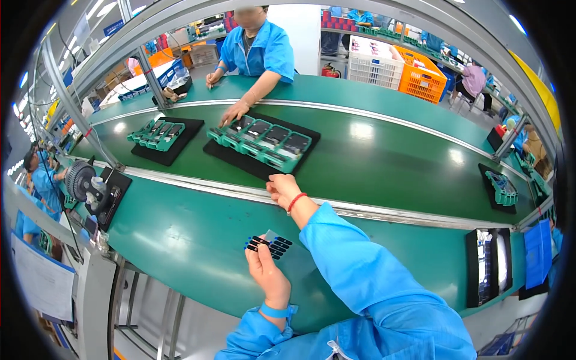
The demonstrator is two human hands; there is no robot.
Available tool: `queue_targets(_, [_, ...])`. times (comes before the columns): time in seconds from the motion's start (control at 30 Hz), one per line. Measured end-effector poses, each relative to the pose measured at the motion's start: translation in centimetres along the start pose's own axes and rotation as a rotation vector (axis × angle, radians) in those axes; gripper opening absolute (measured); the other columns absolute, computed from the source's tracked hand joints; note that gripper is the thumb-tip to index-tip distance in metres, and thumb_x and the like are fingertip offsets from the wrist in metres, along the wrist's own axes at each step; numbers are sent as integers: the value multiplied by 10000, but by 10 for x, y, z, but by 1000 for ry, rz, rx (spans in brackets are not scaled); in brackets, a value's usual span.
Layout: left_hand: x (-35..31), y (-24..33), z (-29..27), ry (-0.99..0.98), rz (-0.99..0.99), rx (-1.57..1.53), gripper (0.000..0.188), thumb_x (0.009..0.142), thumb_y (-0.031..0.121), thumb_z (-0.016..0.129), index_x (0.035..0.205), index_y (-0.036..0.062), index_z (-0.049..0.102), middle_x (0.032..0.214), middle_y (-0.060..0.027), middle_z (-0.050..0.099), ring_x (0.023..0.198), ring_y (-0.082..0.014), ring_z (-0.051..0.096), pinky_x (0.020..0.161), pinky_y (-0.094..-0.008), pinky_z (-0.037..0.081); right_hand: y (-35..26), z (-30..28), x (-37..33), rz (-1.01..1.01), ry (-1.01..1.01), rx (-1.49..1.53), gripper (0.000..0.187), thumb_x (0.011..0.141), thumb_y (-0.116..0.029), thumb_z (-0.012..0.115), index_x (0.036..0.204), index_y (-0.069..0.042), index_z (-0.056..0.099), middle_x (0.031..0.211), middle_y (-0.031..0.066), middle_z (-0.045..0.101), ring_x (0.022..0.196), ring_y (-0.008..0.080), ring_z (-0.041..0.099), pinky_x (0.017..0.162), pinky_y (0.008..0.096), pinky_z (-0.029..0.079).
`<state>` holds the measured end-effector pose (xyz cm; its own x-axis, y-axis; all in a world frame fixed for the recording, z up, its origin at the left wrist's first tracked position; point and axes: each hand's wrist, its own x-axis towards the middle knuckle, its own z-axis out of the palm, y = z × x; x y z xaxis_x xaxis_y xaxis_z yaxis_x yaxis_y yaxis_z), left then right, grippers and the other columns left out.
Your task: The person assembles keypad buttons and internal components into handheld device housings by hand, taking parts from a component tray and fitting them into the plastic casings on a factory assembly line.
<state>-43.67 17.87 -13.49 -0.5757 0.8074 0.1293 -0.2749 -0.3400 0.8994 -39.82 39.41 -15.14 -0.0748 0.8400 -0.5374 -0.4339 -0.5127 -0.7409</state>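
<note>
My left hand [270,279] pinches a small clear sheet of black oblong stickers [277,246] above the near green bench. My right hand [284,191], with a red cord at its wrist, reaches to the near edge of a black mat [240,161] on the green belt. Its fingers are drawn together, and whatever they may hold is hidden. On that mat lies a green frame with several dark rectangular devices [259,139]. Across the belt, a co-worker's hand [235,112] touches the frame's left end.
Another black mat with a loaded green frame [161,134] lies to the left on the belt; a further loaded frame [501,187] is at far right. A dark fan [81,180] stands at left. A black tray [474,270] sits on the bench's right. Metal rails [384,210] border the belt.
</note>
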Motion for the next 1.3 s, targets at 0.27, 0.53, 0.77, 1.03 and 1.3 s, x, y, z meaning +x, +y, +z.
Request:
queue_targets(0.27, [3,7,-18,-81,-54,71,250,984,166,425,1141,17,548,1093,-50,574,968,-120,504,886,-277,393,-18,-95,-42,-403,159,-521,227,851,-160,580,974,17,652,806,106,649,705,159,593,592,293,480])
queue_targets(0.53, [10,0,-28,-50,-58,67,220,979,174,438,1073,10,550,1047,-57,560,943,-129,509,846,-277,417,-18,-46,-2,-31,25,77,203,777,-70,672,644,-58,519,526,16,378,416,113,336,362,305,243])
queue_targets(0.77, [6,-7,-7,-116,6,247,296,973,213,468,1120,-39,522,1047,-83,552,909,-147,515,810,-280,438,-6,-68,2,-258,140,-86,240,783,-134,569,580,-47,475,482,64,432,367,188,379,339,372,227])
queue_targets(1.03, [-24,59,9,-788,711,795,268,903,187,546,1035,-28,637,1236,-210,527,1246,-423,361,1060,-501,269,-26,-260,-226,-145,21,-341,216,855,-260,555,727,-90,520,474,-31,359,371,75,317,337,276,193])
queue_targets(1.3, [-91,71,82,-1613,955,913,182,779,174,660,914,53,679,1330,-183,456,1244,-355,411,1050,-481,275,-27,-463,-350,-611,391,-1278,401,913,-367,476,777,-10,598,664,140,596,636,309,605,601,412,498])
